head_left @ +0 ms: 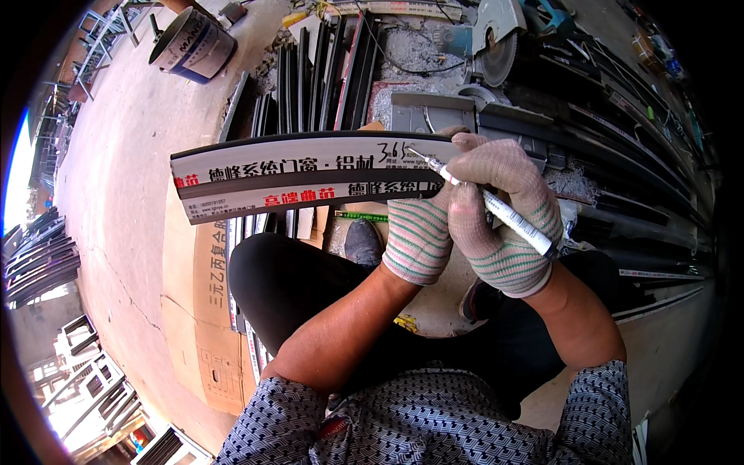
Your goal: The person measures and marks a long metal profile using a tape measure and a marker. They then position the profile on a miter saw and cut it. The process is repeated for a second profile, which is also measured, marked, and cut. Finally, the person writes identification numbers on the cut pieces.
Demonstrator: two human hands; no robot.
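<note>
My right hand (508, 205), in a pale knitted glove with green stripes, is closed around a white marker pen (518, 223). The pen's tip touches or hovers just over a long profile (294, 177), where dark handwritten marks stand near its right end. White film with red and black print covers the profile's face, and a dark groove runs along it. My left hand (418, 236), gloved alike, grips that end from below. Its fingers are mostly hidden behind the profile, which extends to the left above my knees.
A miter saw (496, 50) with a round blade stands beyond my hands, metal shavings around it. Dark profiles (310, 77) lie at the far left of it, more (612, 116) on the right. A bucket (194, 46) stands far left; flattened cardboard (194, 341) lies beside my left leg.
</note>
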